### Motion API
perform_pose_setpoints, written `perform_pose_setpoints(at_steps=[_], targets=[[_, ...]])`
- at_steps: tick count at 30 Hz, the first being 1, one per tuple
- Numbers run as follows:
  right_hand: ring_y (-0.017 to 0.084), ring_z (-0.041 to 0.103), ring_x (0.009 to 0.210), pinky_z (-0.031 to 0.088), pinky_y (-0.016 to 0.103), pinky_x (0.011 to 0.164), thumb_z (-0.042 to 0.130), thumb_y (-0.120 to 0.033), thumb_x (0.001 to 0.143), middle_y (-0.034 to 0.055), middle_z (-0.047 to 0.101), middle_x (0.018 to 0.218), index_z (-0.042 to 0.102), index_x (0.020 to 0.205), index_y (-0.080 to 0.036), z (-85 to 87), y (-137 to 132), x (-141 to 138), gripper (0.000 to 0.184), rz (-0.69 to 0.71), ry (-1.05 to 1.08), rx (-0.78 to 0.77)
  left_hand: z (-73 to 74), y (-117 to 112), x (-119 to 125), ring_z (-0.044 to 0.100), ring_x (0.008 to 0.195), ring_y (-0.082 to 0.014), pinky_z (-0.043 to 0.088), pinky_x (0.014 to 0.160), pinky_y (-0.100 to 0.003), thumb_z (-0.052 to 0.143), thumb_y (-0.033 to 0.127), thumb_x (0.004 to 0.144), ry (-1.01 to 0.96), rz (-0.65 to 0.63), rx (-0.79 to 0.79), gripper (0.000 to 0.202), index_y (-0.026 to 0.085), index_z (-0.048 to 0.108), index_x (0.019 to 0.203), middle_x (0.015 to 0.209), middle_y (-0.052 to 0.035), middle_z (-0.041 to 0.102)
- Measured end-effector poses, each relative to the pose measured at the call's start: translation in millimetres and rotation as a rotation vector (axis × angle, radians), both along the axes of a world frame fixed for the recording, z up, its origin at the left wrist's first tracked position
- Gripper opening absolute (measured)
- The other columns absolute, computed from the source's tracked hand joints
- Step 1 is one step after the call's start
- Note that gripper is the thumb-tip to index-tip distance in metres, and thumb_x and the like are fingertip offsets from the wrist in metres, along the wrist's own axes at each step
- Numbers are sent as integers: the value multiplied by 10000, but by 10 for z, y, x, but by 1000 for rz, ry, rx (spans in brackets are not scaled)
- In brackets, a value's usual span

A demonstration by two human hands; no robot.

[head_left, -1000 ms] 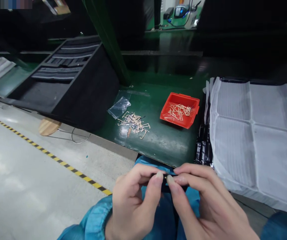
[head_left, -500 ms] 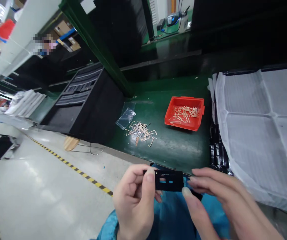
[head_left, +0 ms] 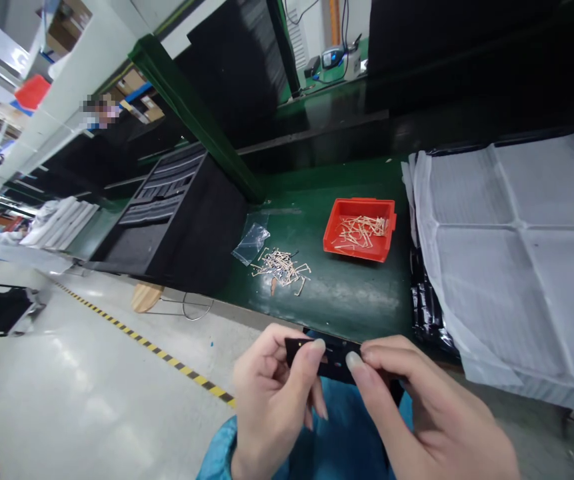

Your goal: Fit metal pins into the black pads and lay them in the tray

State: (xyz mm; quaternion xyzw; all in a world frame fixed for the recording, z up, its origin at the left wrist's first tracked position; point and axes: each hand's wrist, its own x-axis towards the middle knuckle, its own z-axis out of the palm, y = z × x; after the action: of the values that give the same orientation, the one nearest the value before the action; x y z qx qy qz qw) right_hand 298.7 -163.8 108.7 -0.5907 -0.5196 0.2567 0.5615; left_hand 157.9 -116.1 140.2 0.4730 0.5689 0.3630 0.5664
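Both hands hold a small flat black plastic part [head_left: 334, 357] with cut-outs, low in the view over my blue-clad lap. My left hand [head_left: 271, 400] pinches its left end between thumb and fingers. My right hand [head_left: 417, 413] pinches its right end. Beyond the hands, on the green bench [head_left: 347, 300], lies a loose pile of small copper-coloured metal pins [head_left: 281, 263]. A red bin [head_left: 359, 230] holding more such pins sits to the right of the pile.
An empty clear plastic bag [head_left: 251, 241] lies by the pile. Black stacked trays [head_left: 167, 220] stand at the left, a green post [head_left: 201, 120] behind. White sheets [head_left: 511, 247] cover black trays at the right. A stool [head_left: 147, 297] and yellow-black floor tape [head_left: 167, 357] are left.
The view has tilted and shifted left. The black part was turned flat to the camera half a second ago; now my fingers have closed in over it again.
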Motion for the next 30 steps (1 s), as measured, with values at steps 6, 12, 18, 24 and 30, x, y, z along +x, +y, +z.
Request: perform_pose_setpoints(at_steps=[6, 12, 18, 24, 30], targets=[[102, 693, 763, 556, 185, 731, 637, -71, 964, 20, 706, 871, 650, 932, -200, -103, -15, -69, 134, -17, -116, 153, -80, 65, 105, 433, 350, -37, 332, 358, -131, 791, 413, 893, 100, -35, 142, 416, 207, 466, 735, 503, 86, 536], [182, 651, 965, 514, 309, 869, 732, -83, 929, 128, 684, 1130, 706, 1138, -130, -170, -15, 34, 216, -253, -552, 362, -160, -23, 59, 406, 337, -53, 295, 340, -158, 555, 400, 1061, 138, -149, 301, 294, 212, 547, 835, 485, 108, 430], [170, 636, 978, 518, 322, 850, 636, -92, 991, 78, 678, 1057, 696, 1017, -163, -38, -42, 79, 97, -159, -412, 332, -116, 1, -36, 556, 406, -62, 441, 450, -179, 526, 211, 1076, 154, -333, 829, 144, 208, 646, 996, 642, 43, 669], [135, 607, 778, 551, 333, 682, 611, -206, 1041, -2, 609, 789, 577, 692, -181, 64, -57, 43, 352, -178, -182, 658, 212, -210, -16, 734, 543, -157, 606, 557, -267, 580, 210, 1036, 345, -292, 1066, 106, 226, 679, 1069, 741, -15, 806], [141, 638, 746, 595, 350, 630, 708, -307, 990, -15, 593, 757, 553, 675, -207, 35, -36, 50, 365, -319, -335, 826, 270, -305, -43, 767, 598, -167, 612, 555, -286, 553, 329, 1073, 235, -270, 1054, 162, 238, 685, 1093, 810, -31, 830]])
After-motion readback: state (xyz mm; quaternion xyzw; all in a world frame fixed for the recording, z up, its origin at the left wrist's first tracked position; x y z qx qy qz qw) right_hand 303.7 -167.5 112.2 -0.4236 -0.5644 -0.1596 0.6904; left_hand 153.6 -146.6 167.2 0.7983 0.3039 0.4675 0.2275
